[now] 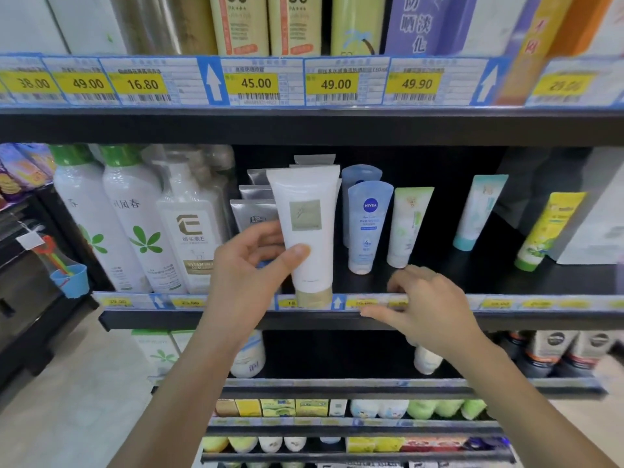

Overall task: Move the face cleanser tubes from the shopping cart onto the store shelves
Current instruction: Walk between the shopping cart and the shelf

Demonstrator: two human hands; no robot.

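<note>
Far L: blue cup [71, 280] hangs off a side rack w/ red bits in it. Mid shelf [540, 319], L to R: two white spray bottles w/ green caps [84, 224], then a white pump bottle [190, 231] marked "E", then a row of silver tubes [253, 211] stacked front to back. L hand [250, 265] grips the white cleanser tube [309, 231], thumb across the front low on the body and fingers curled behind. Tube is upright, gold cap [314, 297] down, and sits just in front of the silver tubes. The cap overlaps the shelf's front price strip; can't tell if it's touching the shelf. Just R of it is a blue Nivea tube [369, 224], cap down, w/ a 2nd blue one behind. Beside that is a green/white tube [407, 228], tilted slightly. R hand [429, 305] holds nothing: fingers loose and spread, tips at the shelf's front edge below the green/white tube. Further R, well apart, a teal tube [479, 211] leans R, then a yellow/green tube [547, 231] leans harder. Shelf above carries yellow price tags [256, 83], 45.00 at ctr. Lower shelves hold more bottles and boxes, blurred.
</note>
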